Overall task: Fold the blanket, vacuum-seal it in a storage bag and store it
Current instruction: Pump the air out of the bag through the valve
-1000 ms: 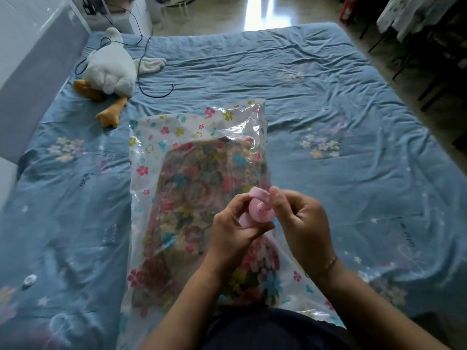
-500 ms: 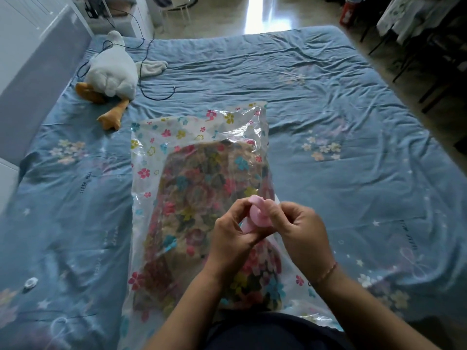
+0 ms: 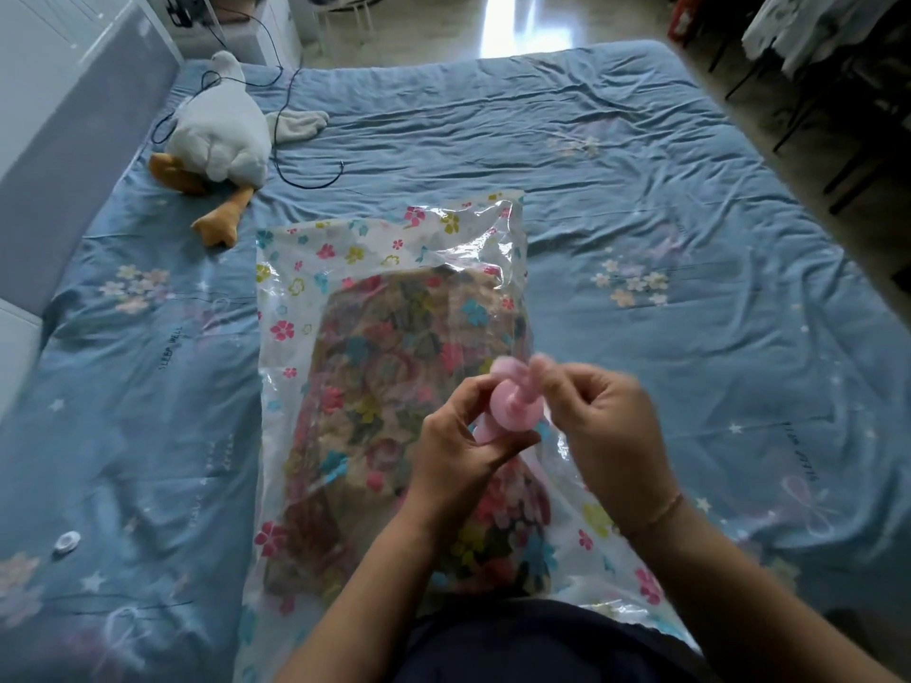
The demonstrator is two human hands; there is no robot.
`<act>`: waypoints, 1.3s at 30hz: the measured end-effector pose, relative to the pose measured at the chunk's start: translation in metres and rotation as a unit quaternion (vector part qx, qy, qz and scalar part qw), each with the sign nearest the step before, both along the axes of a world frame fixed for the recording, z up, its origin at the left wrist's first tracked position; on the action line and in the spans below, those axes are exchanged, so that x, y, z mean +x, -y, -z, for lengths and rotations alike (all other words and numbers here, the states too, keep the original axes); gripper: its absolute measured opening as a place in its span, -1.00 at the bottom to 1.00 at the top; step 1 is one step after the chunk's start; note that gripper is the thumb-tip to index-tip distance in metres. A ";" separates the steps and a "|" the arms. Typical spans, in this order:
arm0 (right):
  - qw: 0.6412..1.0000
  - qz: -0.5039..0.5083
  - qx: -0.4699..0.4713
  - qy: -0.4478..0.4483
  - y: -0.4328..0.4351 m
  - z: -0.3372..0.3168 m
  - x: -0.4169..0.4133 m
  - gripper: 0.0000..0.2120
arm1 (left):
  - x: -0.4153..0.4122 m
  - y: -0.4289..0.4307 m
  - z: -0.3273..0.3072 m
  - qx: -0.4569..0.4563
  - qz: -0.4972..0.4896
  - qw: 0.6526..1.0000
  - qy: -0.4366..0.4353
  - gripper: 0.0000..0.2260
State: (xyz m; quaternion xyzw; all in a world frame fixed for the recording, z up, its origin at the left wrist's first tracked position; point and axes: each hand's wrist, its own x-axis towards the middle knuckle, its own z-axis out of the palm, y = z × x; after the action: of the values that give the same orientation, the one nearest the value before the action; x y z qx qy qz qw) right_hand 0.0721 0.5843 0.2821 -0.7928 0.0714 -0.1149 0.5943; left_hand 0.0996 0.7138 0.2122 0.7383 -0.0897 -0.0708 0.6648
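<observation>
Head view: the left hand [image 3: 463,436] is gripping the pink valve [image 3: 512,411] of the storage bag [image 3: 305,268], which is lying on the bed [image 3: 690,239] with the folded blanket [image 3: 384,362] inside. The right hand [image 3: 606,411], blurred, is pinching the cap [image 3: 510,372] and drawing it farther out than a moment ago, likely opening the valve for air removal.

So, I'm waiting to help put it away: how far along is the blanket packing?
Done: the blanket lies folded inside the storage bag on the bed. In hand: the left hand grips the pink valve while the right hand pinches its cap. Left: the bag looks loose and crinkled, so the air is probably not out yet; storing comes after.
</observation>
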 end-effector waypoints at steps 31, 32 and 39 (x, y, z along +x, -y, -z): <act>0.984 0.025 0.013 0.178 0.006 -0.040 0.006 -0.38 | 0.000 0.000 0.003 0.002 -0.005 1.000 0.001 -0.54; 0.989 0.025 -0.008 0.145 0.003 -0.025 0.004 -0.39 | -0.001 0.001 0.003 0.000 -0.004 1.000 0.001 -0.54; 0.996 0.004 0.024 0.084 0.005 -0.018 0.001 -0.49 | -0.001 0.000 0.001 -0.005 0.001 1.000 -0.001 -0.53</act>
State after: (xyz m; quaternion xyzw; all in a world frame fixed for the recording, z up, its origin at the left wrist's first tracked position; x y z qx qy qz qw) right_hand 0.0731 0.5794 0.3000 -0.7655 0.0273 -0.1813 0.6167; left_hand 0.0984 0.7139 0.2108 0.7350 -0.0900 -0.0717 0.6682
